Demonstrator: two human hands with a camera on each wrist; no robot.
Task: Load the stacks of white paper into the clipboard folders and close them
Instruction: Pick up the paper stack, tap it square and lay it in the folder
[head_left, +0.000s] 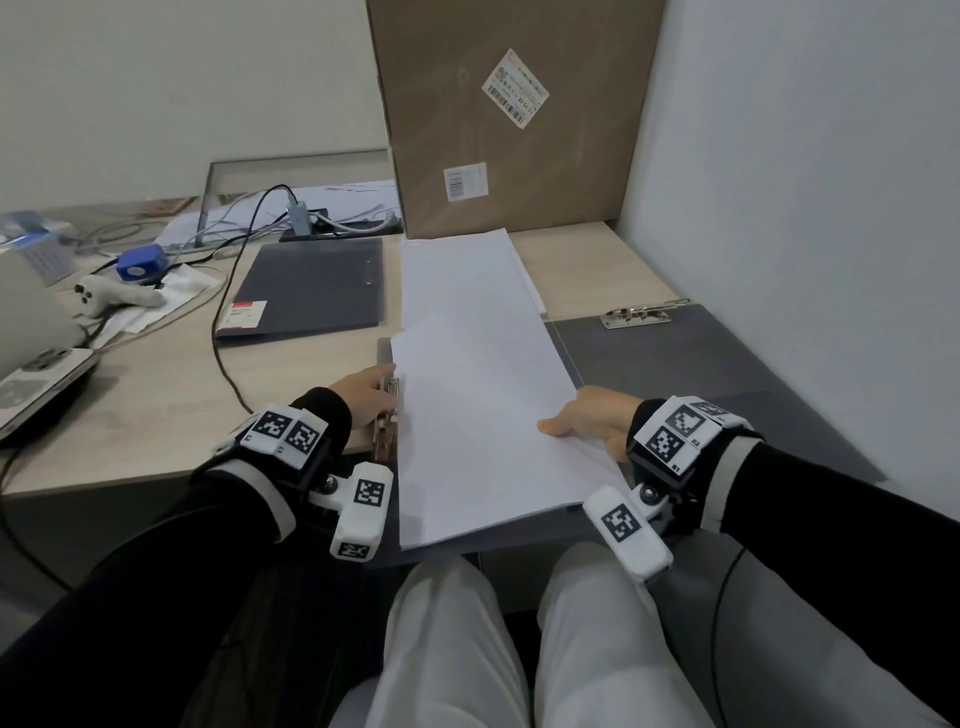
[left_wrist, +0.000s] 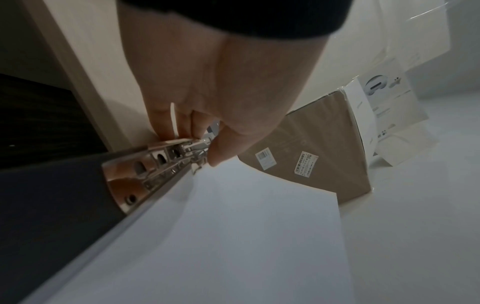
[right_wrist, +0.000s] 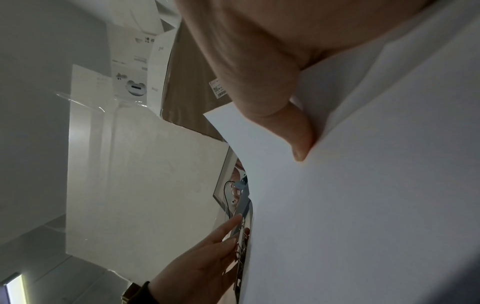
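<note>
Our left hand (head_left: 363, 393) grips the metal clip (head_left: 388, 415) on the open grey clipboard folder (head_left: 675, 364) at the desk's (head_left: 156, 415) near edge, while our right hand (head_left: 592, 421) pinches the paper stack (head_left: 483, 415) lying on that folder, thumb on top.
</note>
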